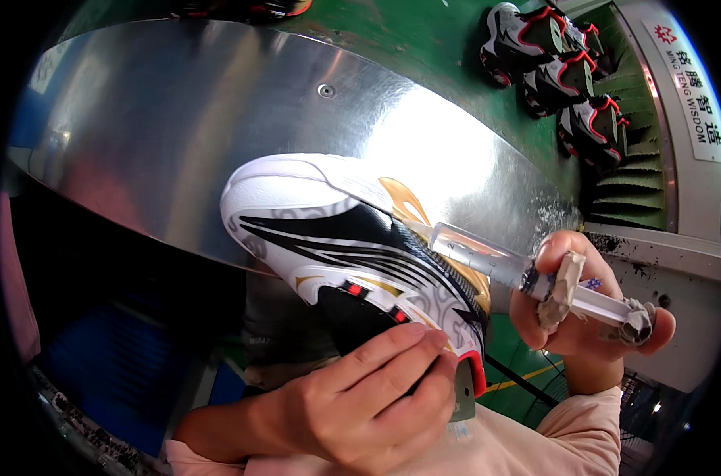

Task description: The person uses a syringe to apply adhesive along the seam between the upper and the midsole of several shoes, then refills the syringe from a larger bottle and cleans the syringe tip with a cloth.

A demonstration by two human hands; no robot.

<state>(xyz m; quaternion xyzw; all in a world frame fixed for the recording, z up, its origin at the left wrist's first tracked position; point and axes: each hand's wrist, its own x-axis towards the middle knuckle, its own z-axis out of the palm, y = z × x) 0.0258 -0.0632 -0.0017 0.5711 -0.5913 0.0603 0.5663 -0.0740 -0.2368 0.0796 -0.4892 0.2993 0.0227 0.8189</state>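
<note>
A white sneaker (336, 186) with black, grey and gold patterning is tilted on its side in the middle, its sole edge turned toward the metal surface. My left hand (368, 404) is closed on the shoe near its collar and lace area, fingers bent over the upper. A clear syringe (483, 258) is in my right hand (578, 317), thumb and fingers around its rear end and plunger. The syringe tip meets the shoe by the seam between the upper and the gold sole part. Pale, crusty residue covers the syringe's flange and plunger end.
A shiny metal ledge (194, 103) curves behind the shoe. Beyond it is a green belt (400, 40) carrying several similar sneakers (563, 79) at the upper right. Dark green curtain strips (626, 186) hang at a machine opening beside them.
</note>
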